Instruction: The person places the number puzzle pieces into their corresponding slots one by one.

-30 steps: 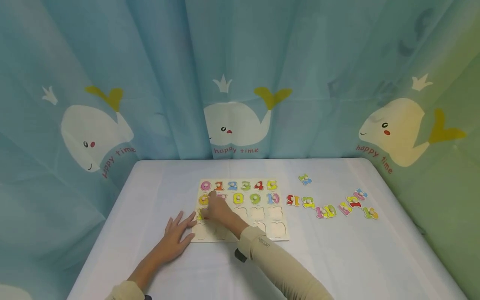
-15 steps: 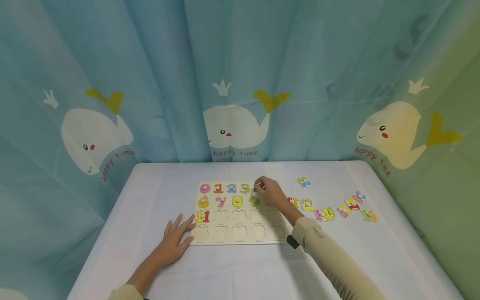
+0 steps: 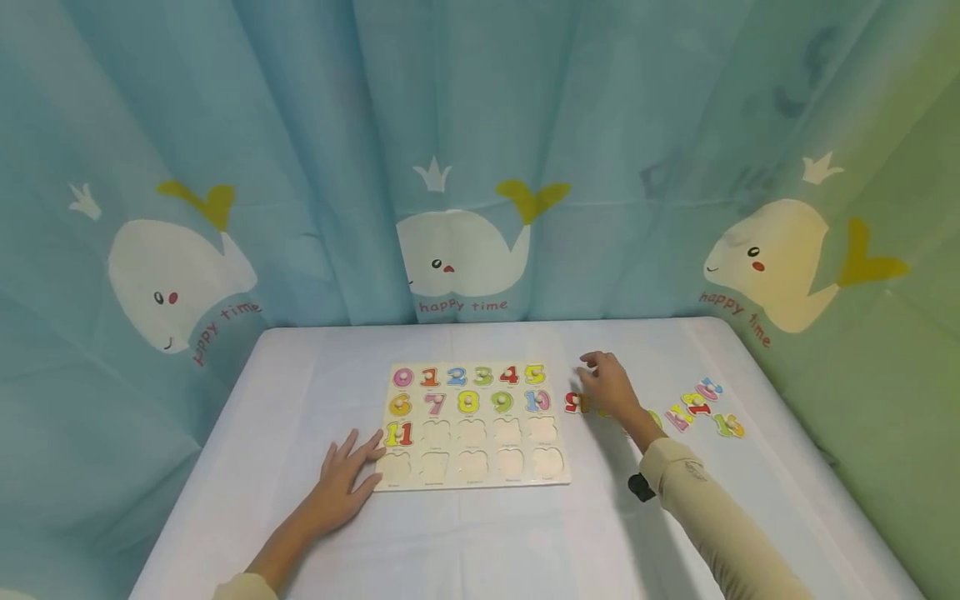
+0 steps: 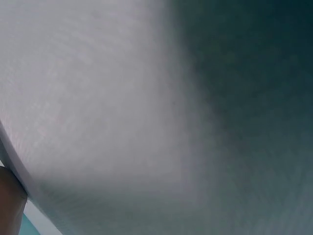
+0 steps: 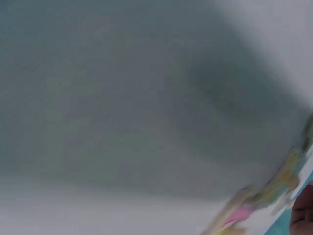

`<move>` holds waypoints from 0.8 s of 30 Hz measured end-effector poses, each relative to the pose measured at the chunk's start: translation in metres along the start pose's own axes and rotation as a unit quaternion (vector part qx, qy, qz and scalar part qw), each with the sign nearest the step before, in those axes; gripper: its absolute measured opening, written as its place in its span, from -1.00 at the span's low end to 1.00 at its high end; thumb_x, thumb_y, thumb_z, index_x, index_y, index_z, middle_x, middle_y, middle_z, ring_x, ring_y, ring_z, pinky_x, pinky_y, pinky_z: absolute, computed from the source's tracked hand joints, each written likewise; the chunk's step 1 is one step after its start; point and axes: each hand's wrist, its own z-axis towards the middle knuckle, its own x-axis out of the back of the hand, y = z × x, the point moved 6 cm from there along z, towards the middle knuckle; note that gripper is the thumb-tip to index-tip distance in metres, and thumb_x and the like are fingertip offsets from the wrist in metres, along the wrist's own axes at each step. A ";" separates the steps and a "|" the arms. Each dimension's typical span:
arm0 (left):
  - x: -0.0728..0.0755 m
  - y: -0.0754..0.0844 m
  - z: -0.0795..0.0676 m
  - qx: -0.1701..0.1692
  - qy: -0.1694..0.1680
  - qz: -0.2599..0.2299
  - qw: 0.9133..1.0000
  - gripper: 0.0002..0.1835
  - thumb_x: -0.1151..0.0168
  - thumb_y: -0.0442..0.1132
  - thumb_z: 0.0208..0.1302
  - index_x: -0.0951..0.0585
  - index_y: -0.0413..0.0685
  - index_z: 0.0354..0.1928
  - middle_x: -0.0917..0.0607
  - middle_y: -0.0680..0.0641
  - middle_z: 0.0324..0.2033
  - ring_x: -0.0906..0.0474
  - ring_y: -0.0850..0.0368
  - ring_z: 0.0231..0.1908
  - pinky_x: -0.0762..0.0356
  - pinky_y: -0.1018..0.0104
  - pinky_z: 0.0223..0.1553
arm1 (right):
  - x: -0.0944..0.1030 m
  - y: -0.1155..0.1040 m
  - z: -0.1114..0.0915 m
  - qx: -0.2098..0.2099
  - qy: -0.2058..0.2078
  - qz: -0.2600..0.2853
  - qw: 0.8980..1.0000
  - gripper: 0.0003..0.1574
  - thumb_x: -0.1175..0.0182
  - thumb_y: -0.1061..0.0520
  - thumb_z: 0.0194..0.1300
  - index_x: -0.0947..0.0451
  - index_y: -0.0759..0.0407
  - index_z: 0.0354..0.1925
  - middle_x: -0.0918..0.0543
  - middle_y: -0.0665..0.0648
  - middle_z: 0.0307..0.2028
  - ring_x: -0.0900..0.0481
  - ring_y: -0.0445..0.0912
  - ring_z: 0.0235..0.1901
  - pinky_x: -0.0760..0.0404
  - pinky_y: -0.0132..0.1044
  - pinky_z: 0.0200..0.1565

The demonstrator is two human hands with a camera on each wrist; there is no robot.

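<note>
A cream number puzzle board [image 3: 450, 417] lies on the white table, with knobbed number pieces from 0 to 11 seated in its upper slots. The yellow and red 11 [image 3: 398, 434] sits at the left of the third row. My left hand [image 3: 347, 483] rests flat with fingers spread, fingertips at the board's left edge. Right of the board, my right hand [image 3: 611, 389] hovers over the loose pieces, its fingers loosely bent and nothing visible between them. A red 15 piece [image 3: 576, 403] lies just left of it. The blue and green piece seen there earlier is hidden by the hand.
Farther right lie a pink and yellow piece [image 3: 679, 418], a red and yellow 18 [image 3: 697, 404], a pink and blue piece [image 3: 708, 388] and a green and orange one [image 3: 729, 426]. A whale-patterned curtain [image 3: 315, 167] hangs behind the table [image 3: 465, 542].
My right hand has left the 11 piece in its slot and moved right across the board to the loose pieces. The left hand stays at the board's edge. The head view has shifted slightly.
</note>
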 end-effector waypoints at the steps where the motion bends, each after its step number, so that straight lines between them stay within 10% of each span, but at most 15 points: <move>1: 0.000 0.000 0.000 0.002 -0.002 0.002 1.000 -0.44 -0.22 -0.26 0.23 -0.39 -0.17 0.28 -0.46 -0.10 0.22 0.03 -0.36 0.33 0.34 -0.32 0.25 | 0.002 0.004 -0.002 0.001 0.000 -0.003 1.000 -0.62 -0.10 0.19 0.34 -0.44 0.43 0.03 -0.48 0.37 -0.11 -0.48 0.18 -0.12 -0.51 0.02 -0.10; 24: -0.002 -0.003 -0.001 0.012 -0.011 0.009 1.000 -0.43 -0.20 -0.24 0.25 -0.36 -0.16 0.30 -0.47 -0.09 0.22 0.05 -0.33 0.35 0.36 -0.29 0.26 | 0.100 0.109 -0.067 -0.025 0.072 -0.062 0.995 -0.71 0.02 0.27 0.33 -0.50 0.48 -0.11 -0.56 0.34 -0.30 -0.48 0.08 -0.35 -0.43 -0.15 -0.40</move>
